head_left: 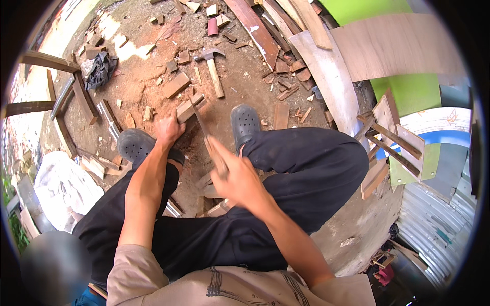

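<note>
Just above the middle of the frame, a short, squared block of pale brown wood (185, 111) lies in front of the person, angled from lower left to upper right. It should handle as a stiff, fairly light piece, dry and rough enough not to slip easily, and hardly fragile, though it might split along its grain. The best hold looks to be the lower-left end, across its long sides, with the fingers well away from the blade. The long tool with a thin metal blade and light wooden handle (218, 158) should also be stiff, weighted more than the block perhaps, and best taken by the handle alone. As for the grip, the left hand (170, 129) is closed on the lower-left end of the block, so that the wood reaches out beyond the fingers toward the upper right. The right hand (239, 182), near the centre of the frame, is wrapped around the tool's handle, the blade pointing to the upper left and crossing the block's upper-right part; whether it touches the wood cannot be told. A claw hammer with a pale wooden handle (215, 79) lies on the dirt ground (145, 76), above and right of the block.
</note>
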A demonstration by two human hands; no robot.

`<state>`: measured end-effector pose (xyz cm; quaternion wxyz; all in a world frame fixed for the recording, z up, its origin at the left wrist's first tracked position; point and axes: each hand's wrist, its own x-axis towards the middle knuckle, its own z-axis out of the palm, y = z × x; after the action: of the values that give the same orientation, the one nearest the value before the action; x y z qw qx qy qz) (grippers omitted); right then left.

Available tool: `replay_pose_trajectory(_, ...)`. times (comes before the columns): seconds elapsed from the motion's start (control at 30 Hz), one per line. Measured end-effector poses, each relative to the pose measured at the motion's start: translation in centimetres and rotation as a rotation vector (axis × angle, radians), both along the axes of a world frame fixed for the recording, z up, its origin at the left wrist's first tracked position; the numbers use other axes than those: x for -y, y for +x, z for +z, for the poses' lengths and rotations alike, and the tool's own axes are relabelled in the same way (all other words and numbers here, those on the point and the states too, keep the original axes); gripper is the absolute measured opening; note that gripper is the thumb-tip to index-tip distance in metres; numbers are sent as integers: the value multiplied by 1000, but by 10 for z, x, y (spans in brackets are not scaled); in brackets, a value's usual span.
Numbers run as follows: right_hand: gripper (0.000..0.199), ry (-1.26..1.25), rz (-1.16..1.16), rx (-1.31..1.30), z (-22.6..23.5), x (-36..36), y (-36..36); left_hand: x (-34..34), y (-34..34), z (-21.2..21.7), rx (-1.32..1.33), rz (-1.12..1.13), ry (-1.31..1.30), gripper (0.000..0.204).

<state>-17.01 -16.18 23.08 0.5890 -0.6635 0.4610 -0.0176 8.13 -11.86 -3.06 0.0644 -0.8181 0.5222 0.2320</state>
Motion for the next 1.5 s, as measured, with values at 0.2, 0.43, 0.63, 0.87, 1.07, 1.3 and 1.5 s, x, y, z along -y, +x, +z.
replay_pose_trajectory(0.2, 75, 25, 33, -29, 1, 2, 11, 2, 6, 3, -44, -40, -34, 65)
replay_pose_trajectory(0.43, 73, -140, -26, 48, -34, 5, 9, -1, -3, -5, -43, -65, -134, 62)
replay_pose_trajectory(0.63, 77, -185, 45, 93, 22, -21, -17, -8, 8, -10, -27, -48, -101, 69)
replay_pose_trajectory(0.87, 70, -94, -24, 22, -57, 21, 18, 15, -3, 10, -115, -30, 12, 62)
replay_pose_trajectory(1.07, 79, -212, 30, 176, 14, -14, -23, -6, -4, 1, 11, -17, -160, 60)
replay_pose_trajectory(1.3, 75, 50, -15, -79, -46, 23, 36, -1, -1, -1, -63, -82, -109, 66)
replay_pose_trajectory(1.5, 80, -96, 8, 144, 27, -18, -28, -9, 2, -7, -31, -23, -127, 64)
